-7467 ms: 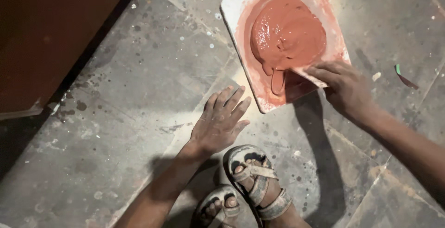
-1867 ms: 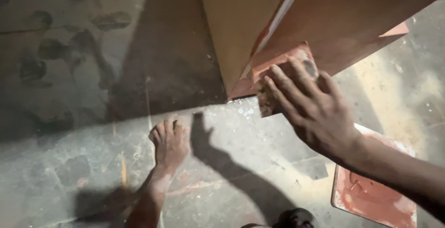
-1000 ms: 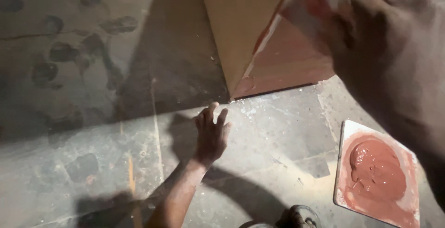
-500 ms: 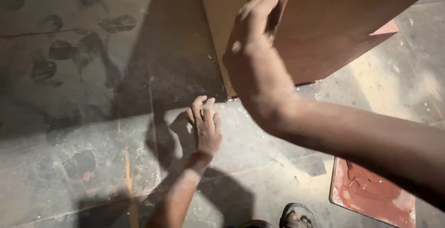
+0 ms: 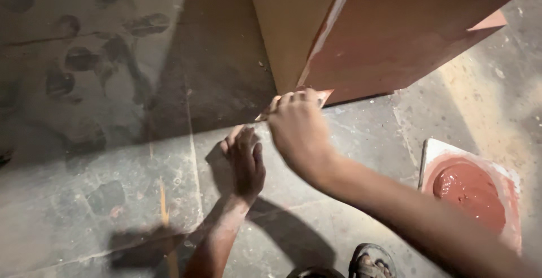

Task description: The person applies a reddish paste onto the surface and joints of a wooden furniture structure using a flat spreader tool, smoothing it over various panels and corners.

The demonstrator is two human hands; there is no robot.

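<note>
— Look at the fingers (image 5: 293, 100) of the right hand (image 5: 299, 134): they are curled tight round a thin flat scraper (image 5: 323, 95), and only its reddish tip pokes out past the knuckles.

— And the other hand?

— The left hand (image 5: 244, 162) lies palm down on the floor (image 5: 113, 159), fingers loosely spread and holding nothing, just beside the right one and a little below it.

— Start with the big things, though. What fills the room?

— The concrete floor, grey and stained with dark blotches at the far left. Then the wooden cabinet (image 5: 395, 29) standing on it, one face pale and bare, the other coated in reddish-brown putty. The scraper's tip sits right at the bottom corner where those two faces meet, near the floor.

— Is the blade touching the wood?

— It is right up against the corner, but I cannot tell whether it actually presses on it.

— What is over on the right?

— A white square tile (image 5: 435, 149) lying flat on the floor, well apart from both hands, with a wet pool of red putty (image 5: 468, 190) on it. The right forearm runs just past its near edge.

— Anything smaller?

— A sandalled foot (image 5: 370, 261) at the bottom edge, near the elbow.
</note>
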